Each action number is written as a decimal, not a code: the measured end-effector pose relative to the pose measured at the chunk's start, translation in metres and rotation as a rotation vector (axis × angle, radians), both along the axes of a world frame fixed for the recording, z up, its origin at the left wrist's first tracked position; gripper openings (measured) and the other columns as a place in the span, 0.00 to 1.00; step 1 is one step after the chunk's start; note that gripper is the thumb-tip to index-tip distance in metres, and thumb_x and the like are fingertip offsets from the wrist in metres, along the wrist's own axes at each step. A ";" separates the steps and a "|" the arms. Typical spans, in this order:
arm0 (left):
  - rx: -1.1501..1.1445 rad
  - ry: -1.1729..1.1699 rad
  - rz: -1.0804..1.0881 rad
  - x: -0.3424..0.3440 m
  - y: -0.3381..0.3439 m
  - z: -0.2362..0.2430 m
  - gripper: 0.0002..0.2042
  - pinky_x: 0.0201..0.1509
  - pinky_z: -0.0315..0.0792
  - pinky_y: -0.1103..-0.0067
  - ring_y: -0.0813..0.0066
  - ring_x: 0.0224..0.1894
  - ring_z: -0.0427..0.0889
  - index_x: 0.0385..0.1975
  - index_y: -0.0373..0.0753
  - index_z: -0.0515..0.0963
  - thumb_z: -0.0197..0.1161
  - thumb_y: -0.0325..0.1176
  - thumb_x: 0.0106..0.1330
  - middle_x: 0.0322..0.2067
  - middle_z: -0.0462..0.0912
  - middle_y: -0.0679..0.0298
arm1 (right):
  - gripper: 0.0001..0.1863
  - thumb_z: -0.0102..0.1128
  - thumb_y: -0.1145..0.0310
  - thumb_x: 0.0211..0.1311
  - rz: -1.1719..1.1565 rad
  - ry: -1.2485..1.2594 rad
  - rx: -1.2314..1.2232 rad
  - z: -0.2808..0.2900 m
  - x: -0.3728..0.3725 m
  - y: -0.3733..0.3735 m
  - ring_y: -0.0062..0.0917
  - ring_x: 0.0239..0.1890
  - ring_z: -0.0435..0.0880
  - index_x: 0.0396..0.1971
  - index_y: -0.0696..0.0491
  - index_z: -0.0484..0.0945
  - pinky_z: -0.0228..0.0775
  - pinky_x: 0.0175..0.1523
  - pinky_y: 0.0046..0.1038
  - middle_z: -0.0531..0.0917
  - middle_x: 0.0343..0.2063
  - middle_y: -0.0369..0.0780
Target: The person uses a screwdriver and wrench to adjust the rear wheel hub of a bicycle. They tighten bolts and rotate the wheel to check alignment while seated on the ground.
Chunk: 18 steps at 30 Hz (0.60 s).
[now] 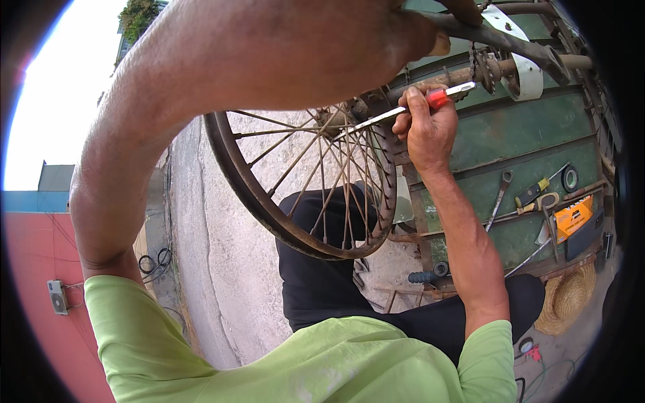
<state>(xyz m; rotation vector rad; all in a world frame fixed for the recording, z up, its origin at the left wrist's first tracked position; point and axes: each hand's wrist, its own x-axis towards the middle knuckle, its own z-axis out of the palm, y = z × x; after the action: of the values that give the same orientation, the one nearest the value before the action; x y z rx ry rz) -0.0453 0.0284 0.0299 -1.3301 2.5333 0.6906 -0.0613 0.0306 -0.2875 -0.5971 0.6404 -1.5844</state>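
My left hand (pixel 383 47) is closed around a long dark metal tool (pixel 524 50) above the sprocket and chain (pixel 487 72) on a rusty axle (pixel 574 62). My right hand (pixel 426 131) grips a slim white-and-red tool (pixel 463 88), whose thin metal length slants down-left to the spokes beside the hub of a rusty wheel (pixel 225 161). A bent white plate (pixel 527 84) wraps the axle just right of the sprocket. The wheel stands above my knee, beside a green metal slatted bed (pixel 510 134). My left hand and forearm hide part of the wheel's top.
On the green bed lie a wrench (pixel 498 195), a yellow-handled screwdriver (pixel 531 195), tape (pixel 569 177) and an orange box (pixel 572 215). A straw hat (pixel 564 302) and air gauge (pixel 526 346) are lower right. A cracked pavement (pixel 222 269) and red wall (pixel 37 269) are left.
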 end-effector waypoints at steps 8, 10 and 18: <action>-0.350 -0.053 0.132 0.070 0.026 -0.067 0.18 0.45 0.79 0.77 0.77 0.38 0.85 0.61 0.39 0.80 0.66 0.27 0.71 0.45 0.89 0.61 | 0.09 0.59 0.67 0.74 0.015 0.031 -0.039 0.004 0.000 0.002 0.15 0.16 0.76 0.41 0.55 0.71 0.65 0.18 0.19 0.81 0.29 0.37; -0.313 -0.010 0.142 0.087 0.037 -0.071 0.18 0.47 0.80 0.75 0.72 0.43 0.88 0.60 0.39 0.80 0.66 0.25 0.70 0.46 0.89 0.59 | 0.08 0.60 0.69 0.72 -0.006 0.015 -0.048 0.010 -0.002 0.003 0.14 0.16 0.76 0.37 0.56 0.72 0.66 0.21 0.18 0.81 0.26 0.37; -0.655 0.170 -0.324 0.116 -0.031 -0.081 0.17 0.49 0.81 0.71 0.60 0.45 0.89 0.60 0.37 0.78 0.62 0.27 0.72 0.45 0.88 0.54 | 0.09 0.62 0.68 0.69 -0.104 -0.006 -0.091 0.041 -0.047 -0.010 0.16 0.15 0.73 0.33 0.57 0.75 0.62 0.21 0.19 0.81 0.24 0.37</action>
<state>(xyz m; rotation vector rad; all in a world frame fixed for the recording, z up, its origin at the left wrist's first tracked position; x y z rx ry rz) 0.0709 -0.0027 -0.0516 -0.9817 3.1628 -0.1157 -0.1083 0.0210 -0.2469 -0.6345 0.6054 -1.7194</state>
